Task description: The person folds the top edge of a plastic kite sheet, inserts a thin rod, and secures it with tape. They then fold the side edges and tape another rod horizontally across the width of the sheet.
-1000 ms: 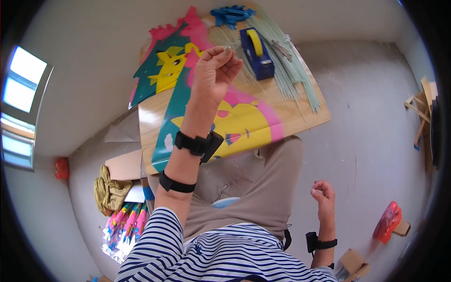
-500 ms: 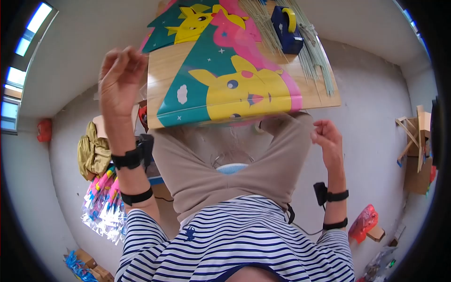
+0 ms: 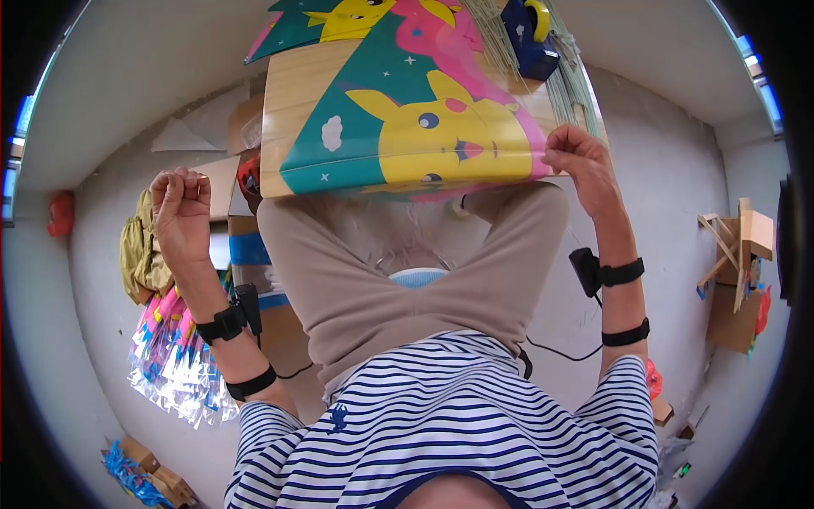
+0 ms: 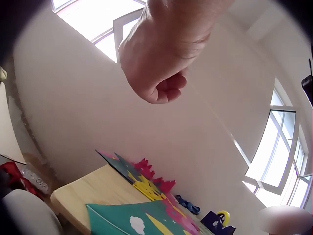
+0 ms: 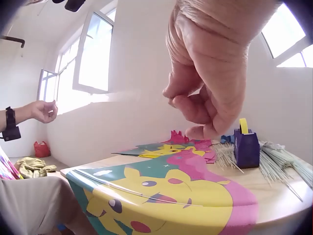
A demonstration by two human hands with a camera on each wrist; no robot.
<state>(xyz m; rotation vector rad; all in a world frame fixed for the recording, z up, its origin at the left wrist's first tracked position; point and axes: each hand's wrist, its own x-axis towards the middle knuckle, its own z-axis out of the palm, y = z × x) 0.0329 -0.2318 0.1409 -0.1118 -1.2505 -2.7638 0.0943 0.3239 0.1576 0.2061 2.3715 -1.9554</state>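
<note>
My left hand (image 3: pixel 181 216) is raised off the left side of the table, thumb and fingers pinching one end of a thin clear strip of tape (image 4: pixel 239 145). The strip slants away from it in the left wrist view, its middle faint against the wall. At the table's right front corner, my right hand (image 3: pixel 583 170) pinches with thumb and forefinger above a large sheet (image 3: pixel 407 127) printed in green, yellow and pink with a cartoon face. The sheet droops over the front edge. A blue tape dispenser (image 5: pixel 247 149) with a yellow roll stands behind it.
Thin pale rods (image 3: pixel 566 85) lie at the table's right. A second printed sheet (image 3: pixel 339 24) is at the back left. Beside my left arm are gold cloth (image 3: pixel 146 263) and shiny wrapped packs (image 3: pixel 182 365) on the floor. Cardboard boxes (image 3: pixel 731 263) stand far right.
My left hand has moved from beside the tape dispenser out to the left and down. The right hand has risen from beside my leg to the sheet's right edge.
</note>
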